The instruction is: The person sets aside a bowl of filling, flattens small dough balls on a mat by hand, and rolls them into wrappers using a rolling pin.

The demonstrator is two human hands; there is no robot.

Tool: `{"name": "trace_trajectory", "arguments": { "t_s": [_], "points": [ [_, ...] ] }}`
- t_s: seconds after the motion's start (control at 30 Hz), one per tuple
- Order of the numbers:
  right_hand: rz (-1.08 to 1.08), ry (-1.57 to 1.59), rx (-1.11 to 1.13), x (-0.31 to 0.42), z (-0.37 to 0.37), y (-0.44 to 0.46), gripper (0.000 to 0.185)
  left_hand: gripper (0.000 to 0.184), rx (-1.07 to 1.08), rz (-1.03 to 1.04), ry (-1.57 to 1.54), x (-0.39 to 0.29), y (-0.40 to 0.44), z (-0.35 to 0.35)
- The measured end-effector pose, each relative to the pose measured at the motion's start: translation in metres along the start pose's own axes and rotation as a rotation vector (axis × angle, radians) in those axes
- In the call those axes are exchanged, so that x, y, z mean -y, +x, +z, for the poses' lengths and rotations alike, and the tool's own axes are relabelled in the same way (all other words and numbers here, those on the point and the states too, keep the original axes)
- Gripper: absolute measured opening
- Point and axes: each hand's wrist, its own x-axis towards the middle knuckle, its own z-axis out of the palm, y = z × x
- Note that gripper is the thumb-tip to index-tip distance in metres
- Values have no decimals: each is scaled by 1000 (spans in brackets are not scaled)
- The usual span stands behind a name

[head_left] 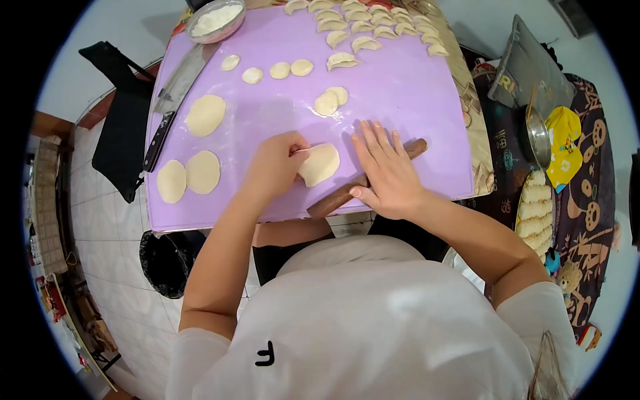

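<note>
- Currently, the left hand [277,160] is closed, its curled fingers pinching the left edge of a pale, flat dough sheet [321,165] near the middle of the smooth lilac mat [260,110].
- The right hand [387,163] is open, fingers extended, palm laid across a slim brown rolling pin [333,199] at the near edge; it does not wrap the pin.
- Completed stage: folded, crescent-shaped pale dumplings [365,44] stand in rows at the far right.
- Intermediate stage: three wide, thin dough rounds lie flat and unfolded at the left: a single far round [205,115], and nearer, a left round [171,181] touching a right round [203,172].
- Remaining stage: four small, thick dough discs [280,71] at the far left of centre, plus an overlapping pair of small discs [327,103] beyond the held sheet, appear not yet rolled out.
- Progress assessment: folding seems well advanced; the held sheet appears partly or fully rolled, exact thickness not determinable.
- Supplies: a round, clear-walled bowl [231,31] of white powder stands far left; a broad steel cleaver with a black handle [159,141] lies along the left edge.
</note>
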Motion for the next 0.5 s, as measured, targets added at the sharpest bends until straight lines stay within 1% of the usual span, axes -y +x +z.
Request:
{"name": "trace_trajectory", "arguments": {
  "t_s": [0.07, 0.17, 0.23, 0.27, 0.33, 0.37, 0.4, 0.47, 0.5],
  "points": [
    [41, 32, -60, -4, 10, 24, 81, 17, 20, 46, 100, 9, 0, -4],
    [53, 106, -195, -19, 20, 95, 78, 16, -81, 242, 286, 4, -3, -10],
    [50, 113, -321, -25, 26, 126, 77, 17, 40, 79, 287, -20, -3, -14],
    [41, 135, -306, -25, 27, 124, 78, 18, 103, -1, 282, -28, 0, -16],
    [26, 176, -269, -20, 21, 100, 80, 18, 54, 200, 381, -7, 15, -10],
    [15, 114, -191, -17, 18, 73, 82, 19, 33, 298, 430, 2, 19, -9],
    [8, 51, -112, -13, 16, 44, 84, 18, -3, 255, 335, 5, 18, -9],
    [-8, 44, -47, -2, 2, 3, 87, 18, -62, 176, 146, 7, 15, -8],
    [-13, 45, -14, 1, -3, -8, 88, 18, -43, 138, 149, 7, 12, -7]
  ]
}}
